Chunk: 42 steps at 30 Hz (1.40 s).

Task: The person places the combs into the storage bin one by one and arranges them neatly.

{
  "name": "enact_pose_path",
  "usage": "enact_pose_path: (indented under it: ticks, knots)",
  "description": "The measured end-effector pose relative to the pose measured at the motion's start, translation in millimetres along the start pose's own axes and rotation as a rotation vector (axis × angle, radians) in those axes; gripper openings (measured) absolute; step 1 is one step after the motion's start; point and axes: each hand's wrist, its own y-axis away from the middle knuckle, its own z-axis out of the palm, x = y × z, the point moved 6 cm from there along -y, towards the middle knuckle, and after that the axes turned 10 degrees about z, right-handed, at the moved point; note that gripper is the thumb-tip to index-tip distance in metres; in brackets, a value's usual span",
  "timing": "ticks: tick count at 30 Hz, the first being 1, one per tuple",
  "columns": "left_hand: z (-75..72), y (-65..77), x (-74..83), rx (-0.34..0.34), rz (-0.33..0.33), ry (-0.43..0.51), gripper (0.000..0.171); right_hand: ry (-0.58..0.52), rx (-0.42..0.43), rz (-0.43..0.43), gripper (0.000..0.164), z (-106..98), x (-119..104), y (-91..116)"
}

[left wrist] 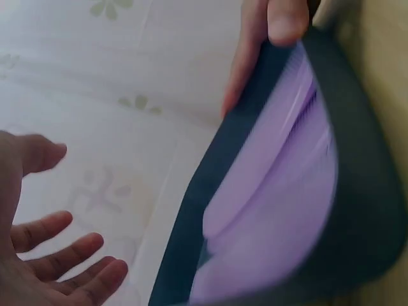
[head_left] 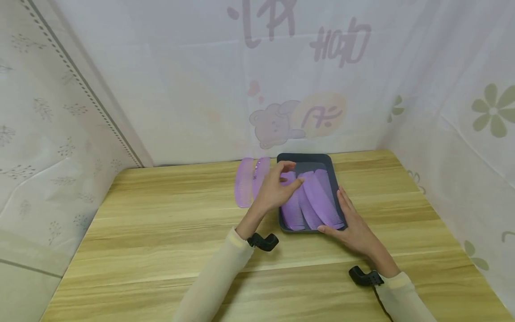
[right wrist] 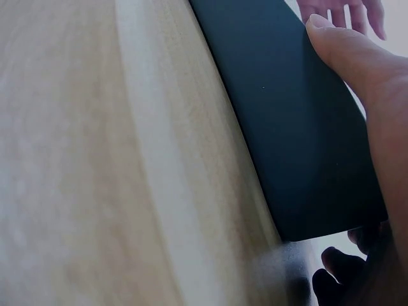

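Observation:
A dark grey tray (head_left: 332,172) lies on the table with several purple combs (head_left: 319,197) in it, some overlapping. Over the tray's left side is my left hand (head_left: 275,188), its fingers loosely bent. In the left wrist view this left hand (left wrist: 54,255) has its fingers spread and nothing between them. My right hand (head_left: 358,232) grips the tray's near right corner, thumb at the near rim and fingers along the right wall. The right wrist view shows the right thumb (right wrist: 344,48) at the edge of the dark tray wall (right wrist: 287,127).
Left of the tray, two more purple combs lie side by side: a plain one (head_left: 243,185) and one with small dark marks (head_left: 262,166), partly behind my left hand. The wooden table (head_left: 169,232) meets a printed white cloth (head_left: 193,98) at the back and sides.

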Motion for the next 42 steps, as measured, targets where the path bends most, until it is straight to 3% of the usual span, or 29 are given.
enact_pose_path:
  ticks: [9,25,37,42]
  knots:
    - [-32.6,5.0,-12.5,0.024,0.025,-0.159,0.064,0.02,0.013,-0.004,0.114,0,-1,0]
    - [-89.0,15.7,-52.7,0.176,-0.063,-0.179,0.068,0.02,0.009,-0.003,0.115,0,0,0]
    - [-116.4,31.5,-91.8,0.217,-0.235,-0.194,0.075,0.014,0.001,0.005,0.114,-1,-1,1]
    - [-119.3,38.4,-106.2,0.205,-0.32,-0.14,0.076,0.012,-0.001,0.006,0.114,-1,-2,1]
